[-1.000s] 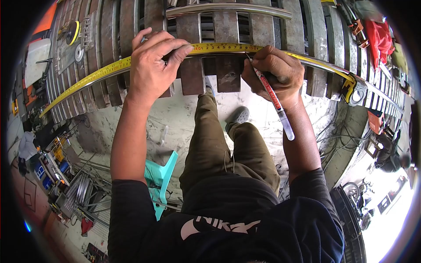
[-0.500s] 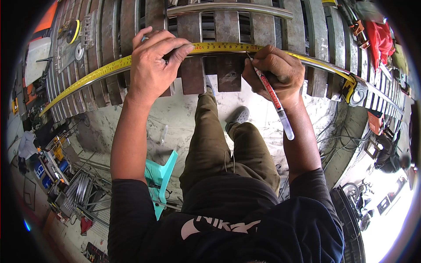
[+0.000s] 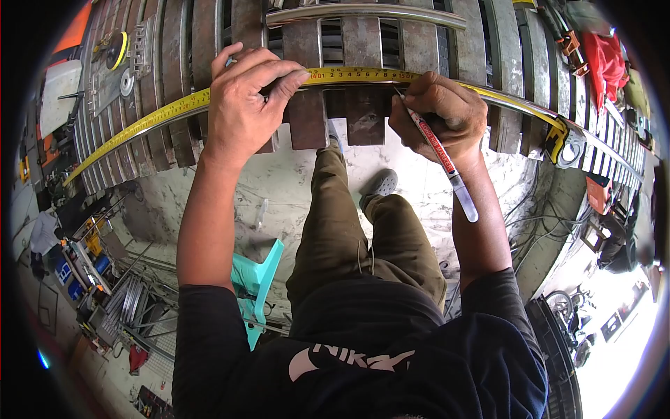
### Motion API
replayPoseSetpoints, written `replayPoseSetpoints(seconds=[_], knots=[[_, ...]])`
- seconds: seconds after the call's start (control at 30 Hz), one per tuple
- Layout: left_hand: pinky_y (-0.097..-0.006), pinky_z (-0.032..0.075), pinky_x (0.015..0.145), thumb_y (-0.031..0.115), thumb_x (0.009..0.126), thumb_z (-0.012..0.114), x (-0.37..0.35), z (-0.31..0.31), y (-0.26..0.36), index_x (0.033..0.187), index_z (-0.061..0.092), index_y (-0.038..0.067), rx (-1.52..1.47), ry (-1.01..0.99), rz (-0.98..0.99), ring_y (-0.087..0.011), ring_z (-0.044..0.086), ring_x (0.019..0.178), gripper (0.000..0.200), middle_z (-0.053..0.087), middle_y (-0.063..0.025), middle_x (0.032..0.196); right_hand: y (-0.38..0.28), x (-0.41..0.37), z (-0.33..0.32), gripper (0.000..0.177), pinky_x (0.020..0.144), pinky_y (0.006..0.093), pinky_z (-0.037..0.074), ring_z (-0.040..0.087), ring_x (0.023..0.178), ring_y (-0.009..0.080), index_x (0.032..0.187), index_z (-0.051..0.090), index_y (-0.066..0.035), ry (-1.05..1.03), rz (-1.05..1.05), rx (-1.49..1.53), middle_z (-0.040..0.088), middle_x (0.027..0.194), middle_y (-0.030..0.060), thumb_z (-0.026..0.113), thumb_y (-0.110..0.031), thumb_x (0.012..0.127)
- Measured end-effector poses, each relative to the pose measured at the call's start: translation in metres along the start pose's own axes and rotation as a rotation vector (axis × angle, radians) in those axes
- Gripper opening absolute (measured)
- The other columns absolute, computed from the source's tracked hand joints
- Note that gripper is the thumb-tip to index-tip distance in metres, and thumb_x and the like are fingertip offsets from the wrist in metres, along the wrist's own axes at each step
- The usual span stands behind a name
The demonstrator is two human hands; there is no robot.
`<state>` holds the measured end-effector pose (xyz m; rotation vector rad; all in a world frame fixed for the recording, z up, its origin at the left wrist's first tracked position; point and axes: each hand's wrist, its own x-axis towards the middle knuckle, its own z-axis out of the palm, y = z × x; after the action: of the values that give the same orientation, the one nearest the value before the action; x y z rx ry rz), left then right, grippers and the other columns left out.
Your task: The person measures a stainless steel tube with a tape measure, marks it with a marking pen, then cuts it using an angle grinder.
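A yellow tape measure [image 3: 349, 75] stretches along a long shiny metal tube [image 3: 513, 105] across the slatted metal bench [image 3: 303, 115]. My left hand [image 3: 250, 94] pinches the tape and tube left of centre, thumb and forefinger pressed together near the 140 mark. In my right hand [image 3: 441, 115] is a white and red marker [image 3: 436, 145], held like a pen, its tip at the tube just below the tape near the 150 mark. The yellow tape case [image 3: 556, 140] rests on the bench at the right, beside a round metal piece.
A shorter metal tube [image 3: 366, 12] lies at the bench's back. Tools and a grinding disc [image 3: 116, 50] are at the left, with a red cloth [image 3: 603, 66] at the right. A turquoise stool [image 3: 257, 286] stands below my left arm. Cables [image 3: 548, 220] lie on the floor.
My right hand has shifted very slightly right, and the marker's rear end has swung to the right. My left hand and the tape look almost unmoved.
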<state>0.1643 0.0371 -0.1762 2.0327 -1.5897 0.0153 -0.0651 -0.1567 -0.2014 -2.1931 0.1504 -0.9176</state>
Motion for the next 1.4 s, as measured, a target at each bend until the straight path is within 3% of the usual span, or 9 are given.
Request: replayPoseSetpoints(seconds=[0.37,0.5,0.63,0.73,0.77,0.87,1.1,1.3,1.4], knots=[[-0.0461,0.049,0.111,0.024,0.096,0.084,0.0,-0.001,0.001,0.098,0.082,0.008,0.003,0.009,0.001,-0.0226,0.072,0.085,0.017,0.076,-0.0012,0.089,-0.013,-0.011,-0.007,0.029,0.058,0.0306,0.057,0.074,0.069,0.0201,0.091,0.069,-0.004,0.123,-0.014,0.004,0.075,0.084,0.0139,0.089,0.012,0.077],[-0.0464,0.048,0.111,0.025,0.096,0.084,0.0,0.0,0.0,0.098,0.083,0.008,-0.013,-0.001,-0.013,-0.0225,0.072,0.085,0.017,0.076,-0.0012,0.089,-0.019,-0.042,-0.047,0.017,0.075,0.0369,0.066,0.082,0.088,0.0291,0.113,0.071,0.003,0.175,-0.033,-0.212,0.081,0.101,0.0219,0.078,0.006,0.098],[-0.0464,0.047,0.112,0.026,0.096,0.084,0.0,-0.001,0.001,0.098,0.083,0.008,-0.018,-0.004,-0.025,-0.023,0.072,0.086,0.018,0.076,-0.0015,0.089,-0.005,-0.059,-0.099,0.011,0.09,0.0438,0.064,0.081,0.1,0.0351,0.112,0.063,0.001,0.443,-0.057,-0.39,0.082,0.113,0.0197,0.064,-0.01,0.112],[-0.046,0.047,0.112,0.026,0.096,0.084,0.001,-0.002,0.001,0.098,0.083,0.008,-0.023,-0.011,-0.03,-0.0237,0.071,0.087,0.018,0.076,-0.0022,0.089,-0.013,-0.053,-0.146,0.034,0.119,0.0568,0.04,0.064,0.139,0.0421,0.114,0.055,-0.006,0.19,0.07,-0.888,0.075,0.139,0.0205,0.081,-0.023,0.102],[-0.0458,0.047,0.112,0.026,0.096,0.084,0.001,-0.003,0.001,0.098,0.083,0.008,-0.023,-0.01,-0.027,-0.0239,0.071,0.088,0.018,0.076,-0.0025,0.09,-0.017,-0.053,-0.157,0.058,0.121,0.0578,0.037,0.057,0.146,0.0423,0.123,0.049,-0.008,0.061,0.189,-1.0,0.063,0.156,0.0223,0.093,-0.024,0.089],[-0.0458,0.045,0.111,0.024,0.095,0.085,0.003,-0.005,0.002,0.096,0.082,0.009,-0.054,-0.002,-0.029,-0.025,0.072,0.09,0.015,0.076,-0.0036,0.09,-0.002,-0.063,-0.181,0.08,0.117,0.0609,0.038,0.054,0.146,0.0437,0.131,0.04,-0.008,-0.058,0.325,-0.868,0.049,0.166,0.0222,0.098,-0.019,0.077],[-0.0478,0.043,0.112,0.024,0.094,0.085,0.001,-0.014,-0.004,0.096,0.082,0.012,-0.173,-0.073,-0.071,-0.0242,0.071,0.099,0.013,0.075,-0.0025,0.094,0.021,-0.078,-0.231,0.089,0.099,0.0494,0.055,0.07,0.115,0.0407,0.159,0.038,-0.001,-0.184,0.552,-0.601,0.068,0.133,0.0228,0.089,-0.005,0.086],[-0.0501,0.051,0.102,0.032,0.095,0.083,-0.007,-0.08,-0.05,0.084,0.074,0.007,-0.047,-0.043,0.028,-0.0314,0.072,0.092,0.029,0.072,-0.0086,0.087,-0.055,-0.011,-0.252,0.055,0.086,0.0526,0.056,0.071,0.102,0.0444,0.137,0.048,-0.001,-0.258,0.423,-0.626,0.07,0.112,0.0232,0.078,-0.003,0.092],[-0.0494,0.054,0.076,0.046,0.097,0.081,-0.029,-0.123,-0.103,0.072,0.065,0.007,0.03,-0.103,-0.052,-0.0356,0.069,0.072,0.049,0.068,-0.0116,0.073,-0.078,0.008,-0.264,0.047,0.076,0.0553,0.058,0.073,0.088,0.0468,0.128,0.052,-0.004,-0.363,0.509,-0.755,0.073,0.095,0.0203,0.076,-0.01,0.089]])
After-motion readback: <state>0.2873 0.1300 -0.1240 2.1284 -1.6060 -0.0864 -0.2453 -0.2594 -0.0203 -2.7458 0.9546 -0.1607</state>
